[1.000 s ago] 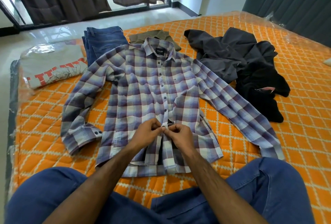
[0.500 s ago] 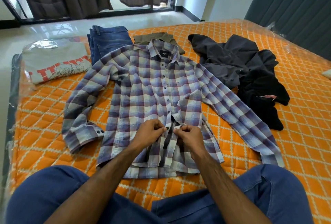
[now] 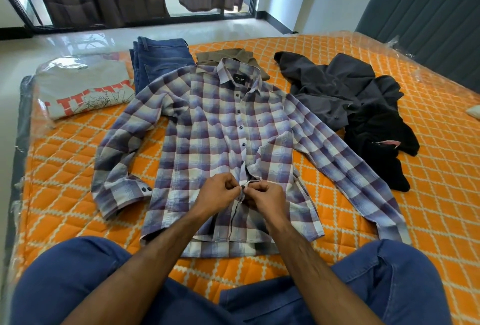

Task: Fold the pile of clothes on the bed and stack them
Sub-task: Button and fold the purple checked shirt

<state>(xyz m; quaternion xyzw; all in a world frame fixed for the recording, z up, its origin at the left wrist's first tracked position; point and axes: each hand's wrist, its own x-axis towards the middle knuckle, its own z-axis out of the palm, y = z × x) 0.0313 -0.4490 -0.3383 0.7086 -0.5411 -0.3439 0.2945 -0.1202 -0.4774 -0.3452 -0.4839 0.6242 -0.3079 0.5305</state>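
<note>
Grey printed tee point(image 3: 85, 93) folded at far left of orange bed point(image 3: 428, 195). Folded jeans point(image 3: 161, 60) next, olive garment point(image 3: 233, 56) just beside. Plaid shirt point(image 3: 213, 130) spread flat mid-bed, sleeves out. Left hand point(image 3: 217, 195) grip pinches placket edge at dark button point(image 3: 243, 187); right hand point(image 3: 267, 198) grip pinches opposite edge. Dark grey garment point(image 3: 335, 86) and black garment point(image 3: 379, 137) heaped unfolded at right.
</note>
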